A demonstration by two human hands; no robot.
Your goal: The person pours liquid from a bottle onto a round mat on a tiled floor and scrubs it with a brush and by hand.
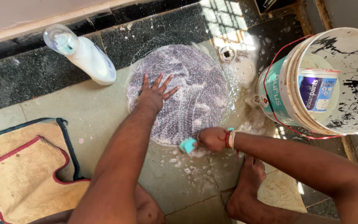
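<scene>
A: Left to right, quick. Two beige mats (25, 166) with red and dark edging lie at far left, dry, well apart from the wet patch. A white bottle (88, 56) lies tilted on the floor near the dark step (21, 83).

B: Then our left hand (156, 93): fingers spread flat, palm pressed on the round mat (183, 91). We judge it pins the mat so it doesn't slide under scrubbing.

A: Agreed. The mat lies flat on the wet tiles, centre of view, soapy all over.

B: Our right hand (212, 139) is curled shut around a teal scrubber (188, 145), touching the mat's near edge. Red threads and bangles on the wrist.

A: Foam sits around that edge, and a drain (227, 53) beyond the mat.

B: Far right, a white bucket (332, 83) with a red wire handle, just beside the mat. It crowds the right side. Our foot (247, 186) is planted below the right arm, near the scrubber.
</scene>
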